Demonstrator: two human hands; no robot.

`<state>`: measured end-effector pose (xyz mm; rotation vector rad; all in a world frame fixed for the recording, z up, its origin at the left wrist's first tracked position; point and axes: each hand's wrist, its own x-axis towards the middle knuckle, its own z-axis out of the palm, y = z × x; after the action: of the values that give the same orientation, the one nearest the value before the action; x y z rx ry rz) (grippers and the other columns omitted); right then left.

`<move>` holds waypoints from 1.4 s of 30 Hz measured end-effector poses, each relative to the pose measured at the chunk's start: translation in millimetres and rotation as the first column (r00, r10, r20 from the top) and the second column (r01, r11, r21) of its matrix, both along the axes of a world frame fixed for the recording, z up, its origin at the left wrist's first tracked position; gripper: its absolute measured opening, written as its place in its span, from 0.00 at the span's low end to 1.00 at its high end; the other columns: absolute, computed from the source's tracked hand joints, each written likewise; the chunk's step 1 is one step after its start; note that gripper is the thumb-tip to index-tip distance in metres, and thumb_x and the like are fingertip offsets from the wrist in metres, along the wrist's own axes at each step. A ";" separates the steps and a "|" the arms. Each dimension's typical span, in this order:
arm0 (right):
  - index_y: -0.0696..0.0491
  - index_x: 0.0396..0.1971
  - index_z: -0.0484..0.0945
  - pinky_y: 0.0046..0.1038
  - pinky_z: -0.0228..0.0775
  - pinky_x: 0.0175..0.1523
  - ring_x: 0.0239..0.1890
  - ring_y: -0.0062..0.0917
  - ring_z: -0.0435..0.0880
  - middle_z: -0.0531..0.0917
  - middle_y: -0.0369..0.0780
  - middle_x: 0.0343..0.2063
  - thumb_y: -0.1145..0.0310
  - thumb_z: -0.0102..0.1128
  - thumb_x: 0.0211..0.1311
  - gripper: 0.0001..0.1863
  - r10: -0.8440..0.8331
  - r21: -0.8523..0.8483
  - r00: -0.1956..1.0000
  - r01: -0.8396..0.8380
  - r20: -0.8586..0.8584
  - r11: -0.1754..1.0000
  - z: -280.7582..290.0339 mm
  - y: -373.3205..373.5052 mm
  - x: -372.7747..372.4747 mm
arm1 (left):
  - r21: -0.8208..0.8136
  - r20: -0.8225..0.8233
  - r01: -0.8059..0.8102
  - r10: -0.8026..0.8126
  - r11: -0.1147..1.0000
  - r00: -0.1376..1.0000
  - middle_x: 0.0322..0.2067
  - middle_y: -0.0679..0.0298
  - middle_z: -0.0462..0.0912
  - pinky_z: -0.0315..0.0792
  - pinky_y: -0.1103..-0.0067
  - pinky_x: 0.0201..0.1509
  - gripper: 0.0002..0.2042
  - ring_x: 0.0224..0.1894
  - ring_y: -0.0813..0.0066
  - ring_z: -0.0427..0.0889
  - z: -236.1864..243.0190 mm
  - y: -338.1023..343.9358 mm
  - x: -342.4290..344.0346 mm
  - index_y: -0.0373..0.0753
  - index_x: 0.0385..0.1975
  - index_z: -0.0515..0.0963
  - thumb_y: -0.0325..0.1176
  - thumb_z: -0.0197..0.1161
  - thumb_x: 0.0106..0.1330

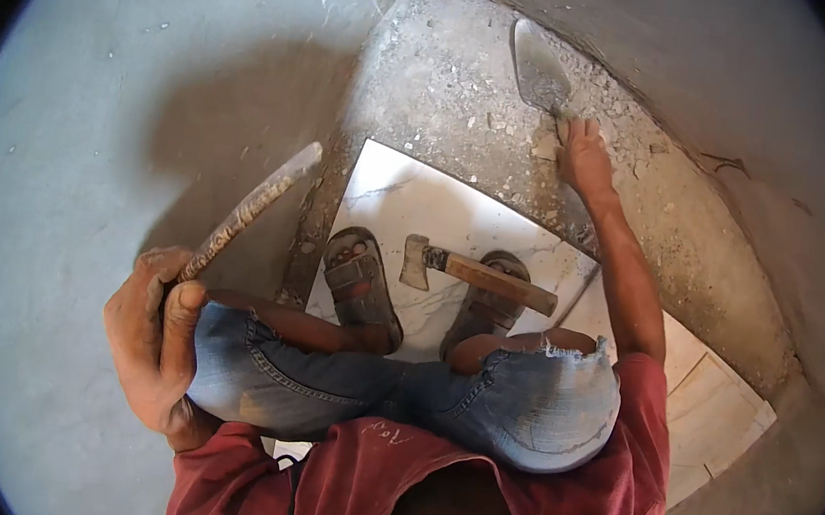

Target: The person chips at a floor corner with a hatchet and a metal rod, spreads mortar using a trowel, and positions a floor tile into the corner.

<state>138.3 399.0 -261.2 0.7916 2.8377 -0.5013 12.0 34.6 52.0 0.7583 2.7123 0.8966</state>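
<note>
My left hand (155,336) is closed round the lower end of a steel bar (249,210), ribbed like rebar, with a flattened pale tip pointing up and to the right. Stretched forward, my right hand (587,157) grips a pointing trowel (541,67) by its handle. The trowel's dusty blade lies at the rubble on the rough floor, near the foot of the right wall. A hatchet (491,278) with a wooden handle rests by my feet, its head between my sandals and its handle across the right one.
White marbled tiles (419,198) lie under my sandals (366,283), their edge meeting rough concrete (450,91) strewn with chips and dust. Grey walls (80,172) rise on the left and right (753,82), meeting in a far corner. A wood-toned tile (709,399) lies at the right.
</note>
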 end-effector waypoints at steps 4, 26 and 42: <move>0.53 0.49 0.66 0.39 0.66 0.47 0.42 0.45 0.73 0.69 0.51 0.46 0.69 0.53 0.51 0.22 0.003 -0.090 0.996 -0.010 -0.085 0.996 21.9 -2.2 -2.3 | -0.105 0.039 0.035 -0.031 0.994 0.999 0.19 0.60 0.69 0.60 0.81 0.25 0.12 0.20 0.73 0.65 7.8 -18.7 0.8 0.30 0.29 0.71 0.36 0.56 0.60; 0.58 0.46 0.69 0.33 0.68 0.45 0.37 0.35 0.78 0.78 0.49 0.32 0.55 0.50 0.58 0.23 -0.280 -0.609 0.958 0.187 -0.060 0.771 32.0 -76.0 34.5 | -0.212 0.055 0.088 -0.078 0.973 0.995 0.18 0.59 0.71 0.62 0.79 0.25 0.12 0.19 0.71 0.68 5.7 -15.8 -3.8 0.31 0.29 0.71 0.36 0.56 0.60; 0.64 0.42 0.67 0.37 0.70 0.42 0.36 0.40 0.79 0.78 0.54 0.31 0.52 0.43 0.61 0.26 -0.251 -0.643 0.960 0.115 -0.124 0.757 33.0 -92.1 -88.4 | -0.213 0.063 0.088 -0.076 0.973 0.995 0.17 0.59 0.70 0.62 0.78 0.24 0.10 0.18 0.69 0.67 10.1 -10.6 2.9 0.32 0.28 0.71 0.34 0.56 0.59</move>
<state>49.9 306.8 -228.2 0.9046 2.4665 -1.5460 15.0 24.0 62.0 0.7817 2.6526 0.5834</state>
